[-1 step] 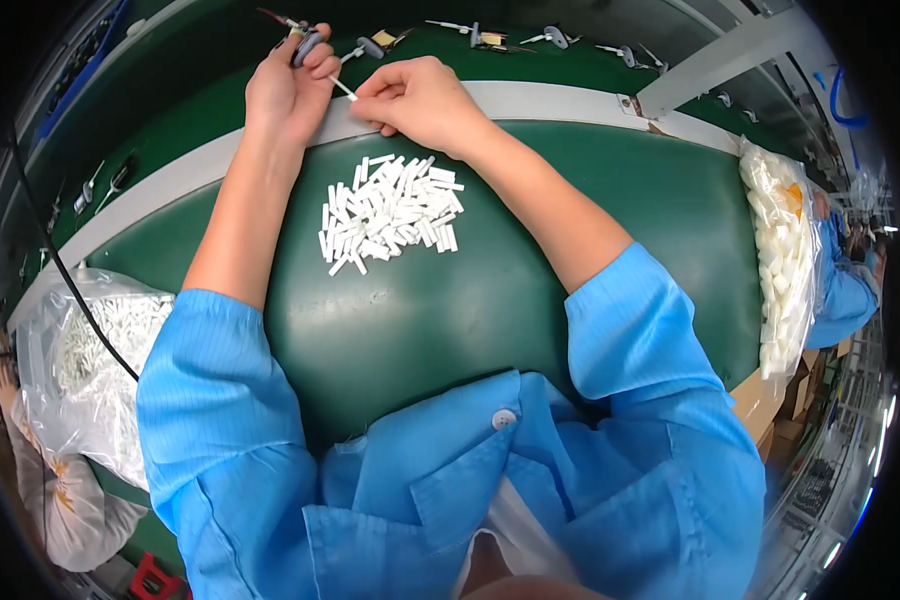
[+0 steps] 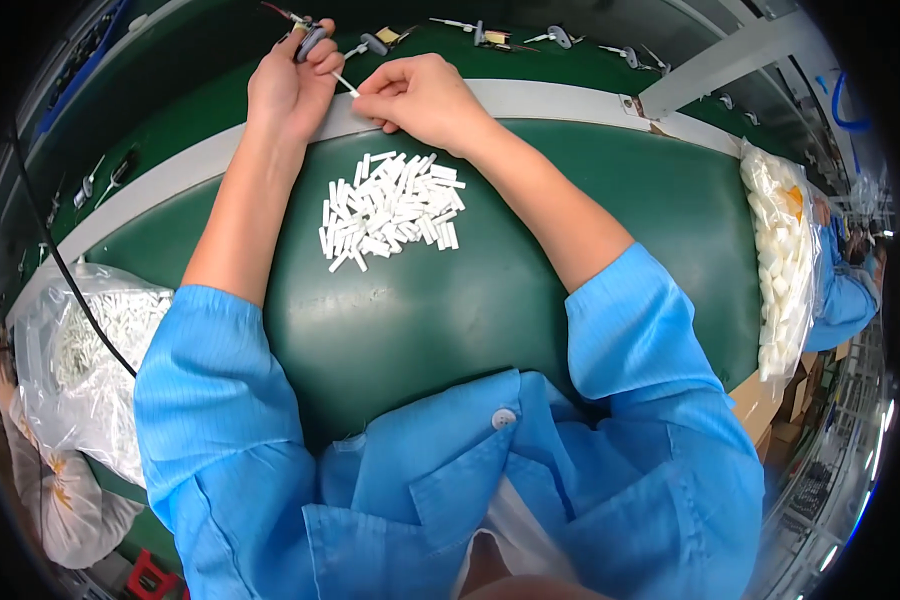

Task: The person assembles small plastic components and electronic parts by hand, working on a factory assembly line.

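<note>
At the far side, my left hand [image 2: 295, 88] is closed around a small part with a grey round body [image 2: 312, 42], thin wires and a white stem [image 2: 344, 83]. That stem sticks out toward my right hand [image 2: 422, 98], whose thumb and fingertips pinch its end. Whether a separate small piece sits in that pinch is hidden by the fingers. Just nearer than both hands, a loose pile of short white tubes [image 2: 395, 210] lies on the green table mat [image 2: 420, 320].
Past the pale rail [image 2: 560, 102], several similar wired parts [image 2: 490, 38] lie on a green surface. A clear bag of white tubes [image 2: 110, 330] stands at left, crossed by a black cable [image 2: 75, 290]. At right are a bag of white pieces [image 2: 778, 260] and another person's blue sleeve [image 2: 838, 290].
</note>
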